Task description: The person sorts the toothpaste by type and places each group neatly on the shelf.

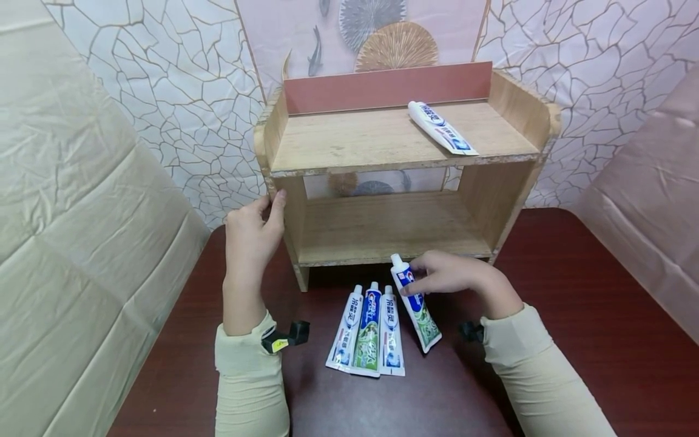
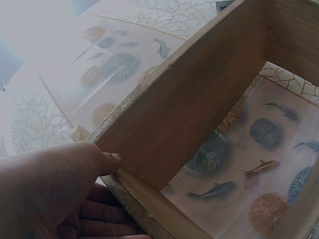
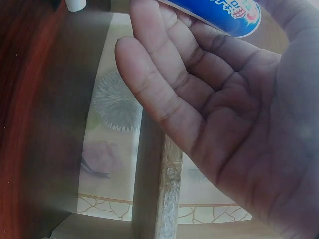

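Note:
My left hand (image 1: 253, 233) grips the left side panel of a small wooden shelf (image 1: 338, 139). In the left wrist view, the thumb (image 2: 107, 162) lies over the panel's edge with the fingers on its outer side. My right hand (image 1: 453, 274) pinches a blue-and-green toothpaste tube (image 1: 422, 315) near its capped end, tilted in front of the lower board. Just left of it, a green-and-blue toothpaste tube (image 1: 368, 340) lies on the table between two white toothpaste tubes, a left one (image 1: 347, 331) and a right one (image 1: 390, 334), all caps toward the shelf.
Another white toothpaste tube (image 1: 441, 128) lies slanted on the shelf's upper board, at the right. The shelf's lower board (image 1: 382, 227) sits above the dark red table (image 1: 551, 285). Patterned cloth (image 1: 180, 91) hangs behind, and pale fabric walls (image 1: 82, 212) stand at both sides.

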Demonstrator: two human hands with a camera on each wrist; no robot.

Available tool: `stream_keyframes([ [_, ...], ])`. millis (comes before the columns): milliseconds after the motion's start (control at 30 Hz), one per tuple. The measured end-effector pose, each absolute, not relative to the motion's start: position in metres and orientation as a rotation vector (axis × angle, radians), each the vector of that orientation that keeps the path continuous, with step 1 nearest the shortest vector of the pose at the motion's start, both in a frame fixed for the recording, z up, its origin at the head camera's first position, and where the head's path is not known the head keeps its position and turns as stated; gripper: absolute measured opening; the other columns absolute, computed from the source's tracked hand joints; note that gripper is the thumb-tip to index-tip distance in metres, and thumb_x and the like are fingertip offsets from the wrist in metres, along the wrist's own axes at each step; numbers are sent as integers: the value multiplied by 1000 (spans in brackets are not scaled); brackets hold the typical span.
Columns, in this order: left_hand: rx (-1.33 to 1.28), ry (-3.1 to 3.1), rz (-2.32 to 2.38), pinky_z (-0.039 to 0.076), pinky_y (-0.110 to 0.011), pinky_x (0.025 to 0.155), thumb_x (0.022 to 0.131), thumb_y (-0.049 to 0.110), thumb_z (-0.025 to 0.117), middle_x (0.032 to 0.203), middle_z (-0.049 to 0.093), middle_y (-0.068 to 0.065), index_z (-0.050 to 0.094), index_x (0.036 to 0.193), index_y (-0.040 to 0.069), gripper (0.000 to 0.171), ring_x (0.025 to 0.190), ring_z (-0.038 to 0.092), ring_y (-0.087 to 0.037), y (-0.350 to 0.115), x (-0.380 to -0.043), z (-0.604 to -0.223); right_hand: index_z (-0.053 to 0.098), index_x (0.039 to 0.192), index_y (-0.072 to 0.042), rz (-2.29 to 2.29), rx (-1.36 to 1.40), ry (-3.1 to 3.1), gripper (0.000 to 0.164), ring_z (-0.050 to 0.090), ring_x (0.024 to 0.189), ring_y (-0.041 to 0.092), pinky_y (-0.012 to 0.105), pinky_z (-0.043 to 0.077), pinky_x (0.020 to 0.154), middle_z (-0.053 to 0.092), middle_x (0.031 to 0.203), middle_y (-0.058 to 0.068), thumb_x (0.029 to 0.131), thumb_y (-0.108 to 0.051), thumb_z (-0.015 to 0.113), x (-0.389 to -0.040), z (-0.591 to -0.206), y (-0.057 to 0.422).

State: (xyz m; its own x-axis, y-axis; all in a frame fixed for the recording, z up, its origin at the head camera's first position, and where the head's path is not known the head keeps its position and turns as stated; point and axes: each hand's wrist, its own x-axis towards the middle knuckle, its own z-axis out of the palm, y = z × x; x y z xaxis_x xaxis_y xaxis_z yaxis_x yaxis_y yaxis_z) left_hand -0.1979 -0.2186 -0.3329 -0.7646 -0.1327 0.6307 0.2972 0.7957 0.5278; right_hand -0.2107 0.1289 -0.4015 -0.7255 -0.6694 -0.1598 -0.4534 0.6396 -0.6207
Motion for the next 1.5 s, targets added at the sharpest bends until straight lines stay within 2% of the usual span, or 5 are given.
stream_keyframes([
  [467, -117, -2301, -830, 43, -40, 58, 102, 56, 47, 54, 52, -5, 61, 68, 12, 57, 61, 52, -28, -219, -199, -334, 65, 80, -14, -800, -954, 2521, 30, 45, 58, 7, 25, 37, 53, 52, 65, -8, 91, -41, 74, -218, -389, 130],
  [700, -125, -2289, -823, 46, -43, 61, 102, 55, 48, 55, 55, -5, 64, 70, 11, 57, 60, 53, -28, -218, -199, -333, 68, 84, -13, -797, -958, 2539, 28, 49, 61, 8, 26, 40, 55, 58, 68, -7, 91, -39, 73, -220, -379, 129],
  [1033, -123, -2291, -821, 46, -42, 59, 102, 54, 48, 54, 56, -5, 66, 72, 10, 56, 59, 53, -27, -218, -198, -333, 66, 81, -12, -768, -912, 2602, 31, 48, 58, 11, 27, 39, 54, 56, 66, -4, 92, -41, 72, -229, -364, 130],
  [1267, -131, -2283, -818, 45, -41, 59, 102, 55, 47, 53, 54, -5, 62, 69, 10, 58, 58, 52, -27, -219, -199, -334, 68, 88, -6, -822, -786, 2617, 35, 59, 66, 22, 32, 47, 58, 69, 76, 7, 94, -41, 69, -244, -350, 126],
  [1500, -132, -2289, -832, 45, -41, 59, 102, 54, 48, 56, 57, -4, 65, 71, 10, 57, 59, 53, -26, -219, -199, -335, 69, 97, -3, -868, -747, 2575, 35, 66, 78, 29, 43, 53, 70, 72, 84, 6, 95, -38, 67, -259, -342, 123],
])
